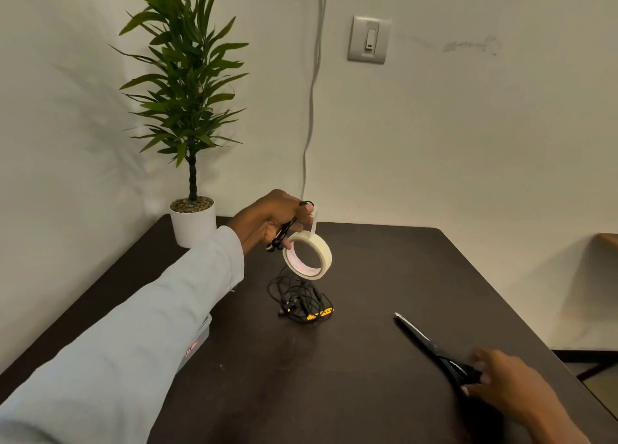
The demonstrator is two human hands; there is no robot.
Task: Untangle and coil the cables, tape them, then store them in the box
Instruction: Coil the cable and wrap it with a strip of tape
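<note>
- My left hand (272, 218) is raised over the table (368, 376), fingers curled round a small coiled cable (282, 234); the tape roll (307, 255) hangs just below it by a pulled strip that runs up to my fingertips.
- My right hand (501, 381) lies low and near me, fingers closing on the handles of the scissors (434, 346). Whether they are through the loops I cannot tell.
- The scissors' long axis runs away from my right hand, tip pointing up-left toward the strip, though well apart from it. I judge the next move is to lift them and cut that strip, so the right hand must travel forward and left to the left hand.
- The strip looks thin, pale and taut, nearly upright.
- A second cable bundle (301, 301), black with a yellow tip, lies loose on the table below the roll, not yet coiled.
- The box (197, 340) sits under my left sleeve, mostly hidden.
</note>
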